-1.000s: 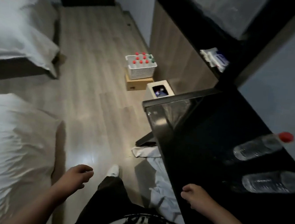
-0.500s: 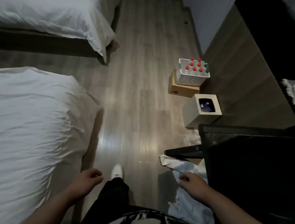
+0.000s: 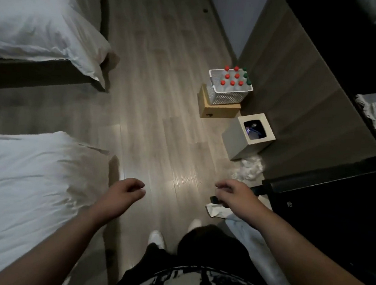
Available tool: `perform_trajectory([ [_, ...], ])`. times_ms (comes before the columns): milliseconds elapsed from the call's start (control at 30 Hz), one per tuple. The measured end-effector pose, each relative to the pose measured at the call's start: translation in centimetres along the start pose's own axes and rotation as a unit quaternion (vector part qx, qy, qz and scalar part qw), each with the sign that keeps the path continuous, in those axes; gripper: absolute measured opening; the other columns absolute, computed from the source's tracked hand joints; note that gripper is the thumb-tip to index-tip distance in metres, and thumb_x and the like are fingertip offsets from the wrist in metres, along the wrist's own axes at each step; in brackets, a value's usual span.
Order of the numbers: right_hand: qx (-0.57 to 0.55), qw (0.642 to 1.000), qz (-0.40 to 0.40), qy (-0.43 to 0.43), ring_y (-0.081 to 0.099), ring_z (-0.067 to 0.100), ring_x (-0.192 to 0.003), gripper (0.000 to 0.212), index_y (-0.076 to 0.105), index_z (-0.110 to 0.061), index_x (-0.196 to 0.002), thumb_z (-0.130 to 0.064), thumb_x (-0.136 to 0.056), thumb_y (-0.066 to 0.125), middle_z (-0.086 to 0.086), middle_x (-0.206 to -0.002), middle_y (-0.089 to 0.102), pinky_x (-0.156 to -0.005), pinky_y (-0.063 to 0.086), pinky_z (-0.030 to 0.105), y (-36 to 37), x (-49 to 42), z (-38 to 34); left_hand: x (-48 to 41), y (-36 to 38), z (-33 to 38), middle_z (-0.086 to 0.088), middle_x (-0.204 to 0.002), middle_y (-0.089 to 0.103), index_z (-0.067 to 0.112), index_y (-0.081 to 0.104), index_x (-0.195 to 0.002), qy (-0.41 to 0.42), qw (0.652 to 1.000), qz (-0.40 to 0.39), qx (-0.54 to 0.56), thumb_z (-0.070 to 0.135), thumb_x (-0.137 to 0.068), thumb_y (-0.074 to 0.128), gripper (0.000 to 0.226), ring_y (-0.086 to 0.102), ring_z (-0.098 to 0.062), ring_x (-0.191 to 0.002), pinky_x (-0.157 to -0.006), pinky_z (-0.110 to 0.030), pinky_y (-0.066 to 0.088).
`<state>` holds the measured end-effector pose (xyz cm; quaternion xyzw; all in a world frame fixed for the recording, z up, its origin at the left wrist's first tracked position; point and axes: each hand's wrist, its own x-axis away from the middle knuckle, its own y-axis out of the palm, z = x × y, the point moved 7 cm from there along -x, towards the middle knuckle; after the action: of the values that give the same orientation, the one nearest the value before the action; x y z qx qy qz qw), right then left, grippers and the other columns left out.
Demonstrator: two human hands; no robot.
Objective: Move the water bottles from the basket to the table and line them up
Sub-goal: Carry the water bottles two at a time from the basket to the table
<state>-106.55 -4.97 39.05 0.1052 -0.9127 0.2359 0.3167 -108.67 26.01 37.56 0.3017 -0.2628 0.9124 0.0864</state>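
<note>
From the head camera, the water bottles (image 3: 232,83) stand upright, packed close in a white perforated basket (image 3: 229,96). They have clear bodies, mostly red caps and a few green caps on the right side. The basket sits on a brown cardboard box (image 3: 216,112) on the wooden floor by the wall, well ahead of both hands. The left hand (image 3: 124,193) and right hand (image 3: 234,195) hang loosely curled, holding nothing. The dark table (image 3: 334,210) lies at the right.
</note>
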Motion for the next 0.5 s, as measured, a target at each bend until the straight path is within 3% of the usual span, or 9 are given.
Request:
perform_trajectory([
  [133, -0.019, 1.0, -0.001, 0.02, 0.067, 0.016, -0.095, 0.014, 0.065, -0.031, -0.095, -0.021, -0.085, 0.067, 0.002, -0.102, 0.069, -0.09, 0.054, 0.038, -2.0, -3.6, -0.5, -5.2, -1.1, 4.0, 0.002, -0.104, 0.068, 0.022, 0.067, -0.107, 0.008, 0.999, -0.031, 0.012, 0.033, -0.083, 0.067, 0.027, 0.064, -0.015, -0.095, -0.092, -0.035, 0.05],
  [267, -0.069, 0.997, -0.021, 0.022, 0.067, 0.016, -0.09, 0.013, 0.069, -0.025, -0.097, -0.019, -0.085, 0.069, 0.006, -0.101, 0.071, -0.087, 0.054, 0.039, -4.4, -9.3, -2.4, -9.0, -2.7, 8.2, 0.002, -0.103, 0.072, 0.026, 0.069, -0.104, 0.004, 0.994, -0.036, 0.099, 0.04, -0.068, 0.067, 0.039, 0.067, -0.008, -0.097, -0.089, -0.028, 0.051],
  [367, -0.08, 0.995, -0.056, 0.016, 0.065, 0.016, -0.09, 0.013, 0.068, -0.023, -0.098, -0.016, -0.087, 0.067, 0.011, -0.107, 0.069, -0.08, 0.054, 0.032, -5.5, -14.1, -6.4, -11.4, -5.2, 10.5, -0.001, -0.106, 0.072, 0.021, 0.069, -0.105, -0.006, 0.991, -0.014, 0.136, 0.036, -0.07, 0.067, 0.038, 0.067, -0.007, -0.1, -0.086, -0.024, 0.05],
  [500, -0.005, 0.992, -0.119, -0.032, 0.063, 0.015, -0.087, 0.012, 0.067, -0.023, -0.099, -0.02, -0.088, 0.066, 0.003, -0.102, 0.067, -0.077, 0.052, 0.03, -5.3, -20.2, -14.0, -14.6, -9.8, 13.2, -0.003, -0.102, 0.072, 0.017, 0.069, -0.106, -0.016, 0.988, 0.052, 0.141, 0.026, -0.08, 0.071, 0.028, 0.066, 0.003, -0.086, -0.085, -0.023, 0.051],
])
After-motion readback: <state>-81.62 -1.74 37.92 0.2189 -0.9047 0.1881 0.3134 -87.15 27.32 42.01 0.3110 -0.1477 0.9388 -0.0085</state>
